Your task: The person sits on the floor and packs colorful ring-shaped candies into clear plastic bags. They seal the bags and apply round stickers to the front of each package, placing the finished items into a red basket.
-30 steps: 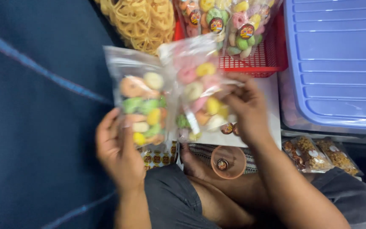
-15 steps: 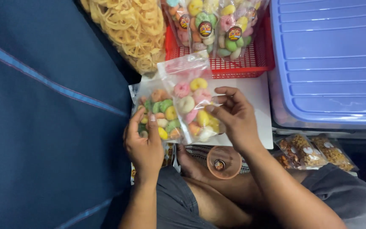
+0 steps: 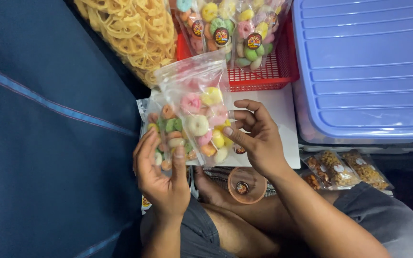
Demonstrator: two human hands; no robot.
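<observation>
A person is sitting cross-legged, looking down at two clear bags of pastel ring-shaped snacks held side by side over a white board (image 3: 283,119). On the far left, dark blue fabric (image 3: 39,129) is filling the view.

The left hand (image 3: 161,174) is cupping the left snack bag (image 3: 166,134) from below, fingers half curled, thumb pressing its front. This bag is overlapping the right snack bag (image 3: 201,114). Keeping the two bags flat and square to each other, gripped at the lower edges, seems the neat way to handle them.

The right hand (image 3: 259,138) is pinching the right bag's edge, fingers bent and narrowly spread.

Behind them, a bag of yellow lattice crisps (image 3: 130,33) and a red basket (image 3: 268,76) of finished packs are sitting; a blue-lidded tub (image 3: 364,67) is lying at right.
</observation>
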